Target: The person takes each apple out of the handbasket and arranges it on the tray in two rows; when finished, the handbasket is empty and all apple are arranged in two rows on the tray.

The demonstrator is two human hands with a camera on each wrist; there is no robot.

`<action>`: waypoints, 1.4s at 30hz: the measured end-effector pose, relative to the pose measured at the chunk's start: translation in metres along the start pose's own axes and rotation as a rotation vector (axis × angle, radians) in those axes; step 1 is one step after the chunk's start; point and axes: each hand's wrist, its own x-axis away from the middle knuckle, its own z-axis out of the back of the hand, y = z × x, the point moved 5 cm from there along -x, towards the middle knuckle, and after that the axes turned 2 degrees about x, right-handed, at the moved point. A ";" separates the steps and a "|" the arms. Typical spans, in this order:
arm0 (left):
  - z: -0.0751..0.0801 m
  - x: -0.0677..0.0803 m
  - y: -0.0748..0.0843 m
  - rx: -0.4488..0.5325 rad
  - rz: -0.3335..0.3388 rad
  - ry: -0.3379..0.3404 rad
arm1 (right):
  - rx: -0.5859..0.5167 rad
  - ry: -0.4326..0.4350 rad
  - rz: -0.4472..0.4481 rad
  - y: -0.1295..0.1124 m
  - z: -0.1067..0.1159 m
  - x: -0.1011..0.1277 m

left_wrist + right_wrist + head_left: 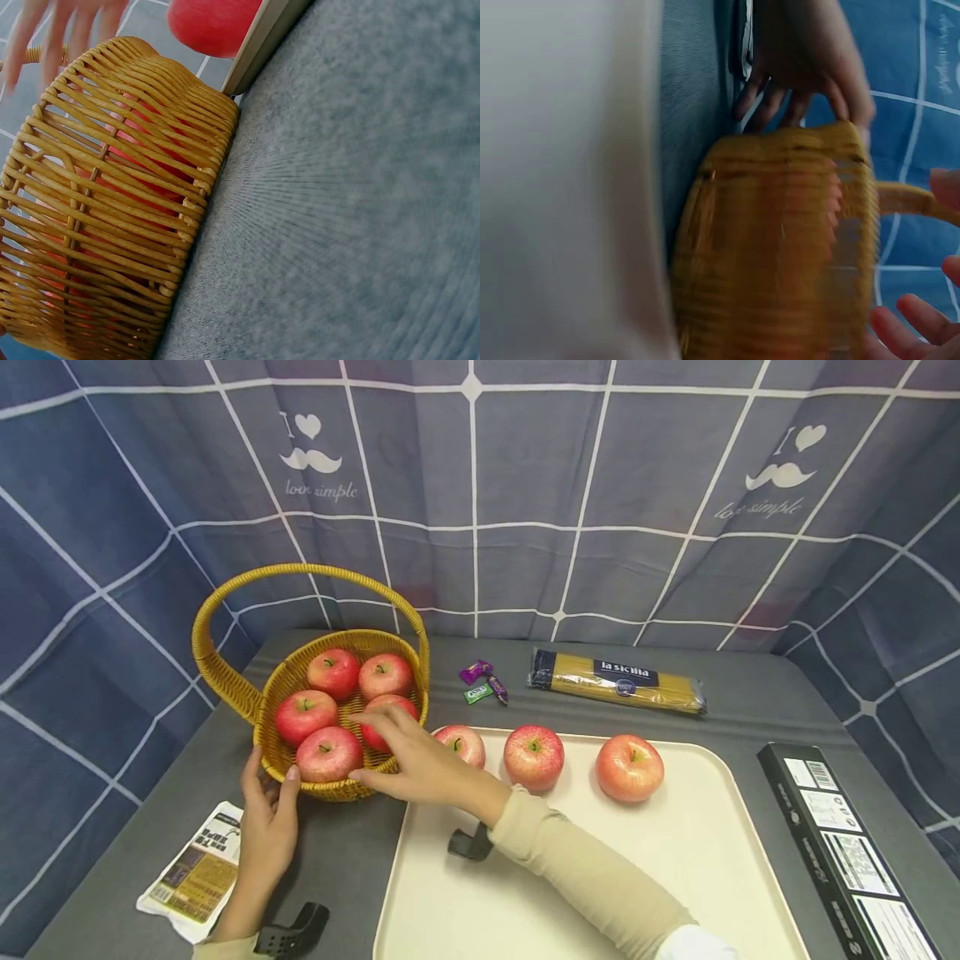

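Note:
A yellow wicker basket with a tall hoop handle stands at the left, with several red apples inside. My left hand rests against the basket's near left side, thumb at the rim and fingers along the outer wall. Over the basket's right side hovers my right hand, its fingers spread and partly covering one apple. In the left wrist view its fingers show beyond the basket's weave. Three more apples sit in a row along the far edge of a cream tray.
Small wrapped candies and a spaghetti pack lie behind the tray. A white and brown food pouch lies beside my left forearm. At the far right is a long black box. A grid-patterned curtain surrounds the table.

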 end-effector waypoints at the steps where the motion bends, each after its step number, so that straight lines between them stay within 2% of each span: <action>1: 0.000 0.000 0.000 -0.001 0.001 -0.002 | 0.020 -0.014 0.008 -0.003 -0.009 -0.010; 4: -0.001 0.000 0.000 -0.005 0.004 -0.011 | 0.097 -0.065 -0.001 -0.006 -0.028 -0.035; 8: -0.001 0.000 0.001 -0.009 0.015 -0.016 | 0.184 -0.194 -0.026 -0.007 -0.044 -0.057; 12: -0.001 0.000 0.002 -0.021 0.020 -0.015 | 0.172 -0.324 -0.027 -0.009 -0.051 -0.065; 15: -0.001 0.000 0.002 -0.020 0.019 -0.019 | 0.187 -0.363 -0.020 -0.009 -0.053 -0.065; 18: -0.001 -0.001 0.001 -0.012 0.020 -0.018 | 0.213 -0.322 0.029 -0.008 -0.053 -0.065; 23: -0.002 0.000 0.001 -0.006 0.014 -0.009 | 0.167 -0.133 0.089 -0.005 -0.048 -0.063; 25: -0.001 0.000 0.001 -0.012 0.019 -0.009 | 0.100 -0.061 0.068 -0.003 -0.043 -0.060; 29: 0.002 0.000 0.002 -0.041 0.036 -0.011 | -0.117 0.041 -0.010 0.001 -0.027 -0.052; 32: 0.003 0.000 0.003 -0.045 0.034 -0.015 | -0.237 0.101 -0.049 0.005 -0.008 -0.042; 35: 0.001 0.000 0.003 -0.038 0.023 -0.019 | -0.299 0.143 -0.061 0.012 0.017 -0.025; 38: 0.001 0.000 0.002 -0.044 0.034 -0.015 | -0.313 0.158 -0.085 0.023 0.044 0.000; 42: -0.001 0.000 0.001 -0.044 0.051 -0.023 | -0.235 0.187 -0.144 0.045 0.088 0.045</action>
